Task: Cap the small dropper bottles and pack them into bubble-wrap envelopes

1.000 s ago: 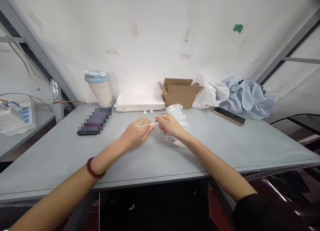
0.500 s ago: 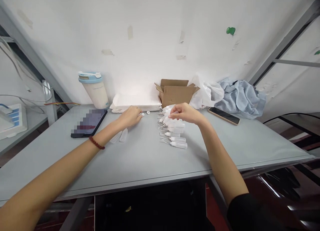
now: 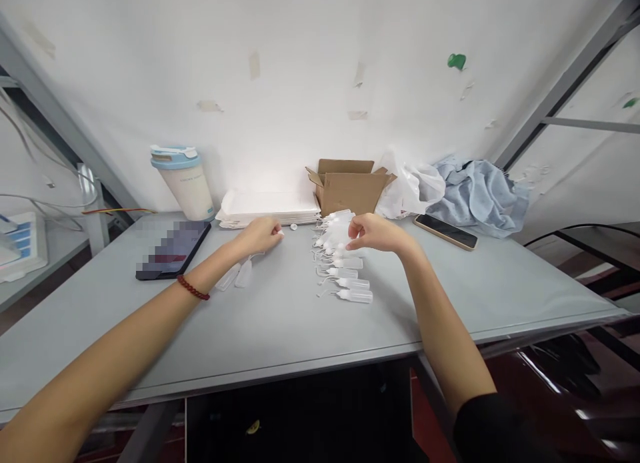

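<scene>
- Grey table: needle-tipped bottles lined toward the back edge; two loose bottles nearer the left edge, seemingly unfinished.
- Left hand pinches a white piece.
- Right hand curls, contents unclear.

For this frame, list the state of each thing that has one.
Row of bottles: lying on their sides
Left hand: pinching a small white piece
Right hand: curled at the bottles, grip unclear
Box: open
Cup: upright, lid on
Plastic bag: crumpled
Cloth: bunched up
Phone by the cloth: face up, dark
</scene>
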A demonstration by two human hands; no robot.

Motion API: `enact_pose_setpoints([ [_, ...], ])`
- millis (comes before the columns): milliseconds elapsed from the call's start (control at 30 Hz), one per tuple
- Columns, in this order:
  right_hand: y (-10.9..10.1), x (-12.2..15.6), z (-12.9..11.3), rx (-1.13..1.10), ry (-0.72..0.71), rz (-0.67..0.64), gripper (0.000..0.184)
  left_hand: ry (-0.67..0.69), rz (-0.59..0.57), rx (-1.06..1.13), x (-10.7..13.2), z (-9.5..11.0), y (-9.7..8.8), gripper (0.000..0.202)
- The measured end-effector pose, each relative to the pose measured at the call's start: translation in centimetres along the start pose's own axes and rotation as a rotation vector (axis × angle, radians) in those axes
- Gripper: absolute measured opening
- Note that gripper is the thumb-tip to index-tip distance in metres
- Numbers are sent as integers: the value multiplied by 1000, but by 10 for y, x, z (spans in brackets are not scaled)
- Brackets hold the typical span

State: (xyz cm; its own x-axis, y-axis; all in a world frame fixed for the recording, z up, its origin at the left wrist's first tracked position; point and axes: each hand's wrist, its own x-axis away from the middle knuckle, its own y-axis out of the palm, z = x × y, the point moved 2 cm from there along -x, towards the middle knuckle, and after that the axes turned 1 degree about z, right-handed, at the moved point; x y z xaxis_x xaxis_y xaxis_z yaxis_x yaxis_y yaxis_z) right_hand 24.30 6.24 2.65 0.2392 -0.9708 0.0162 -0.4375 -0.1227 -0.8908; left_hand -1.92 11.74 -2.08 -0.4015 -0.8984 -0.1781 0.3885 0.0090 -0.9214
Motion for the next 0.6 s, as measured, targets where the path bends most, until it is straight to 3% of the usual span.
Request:
enact_pose_setpoints([
  [200, 7, -1, -1, 39, -24, 33, 19, -208, 198, 486, 12, 4, -18, 13],
  [300, 13, -3, -3, 51, -39, 27, 19, -367, 302, 987, 14, 0, -22, 11],
  [433, 17, 0, -10, 92, -52, 27, 16, -579, 609, 1632, 20, -13, -38, 11],
  [600, 20, 7, -22, 189, -79, 96, 13, -777, 769, 1848, 33, -35, -55, 15],
])
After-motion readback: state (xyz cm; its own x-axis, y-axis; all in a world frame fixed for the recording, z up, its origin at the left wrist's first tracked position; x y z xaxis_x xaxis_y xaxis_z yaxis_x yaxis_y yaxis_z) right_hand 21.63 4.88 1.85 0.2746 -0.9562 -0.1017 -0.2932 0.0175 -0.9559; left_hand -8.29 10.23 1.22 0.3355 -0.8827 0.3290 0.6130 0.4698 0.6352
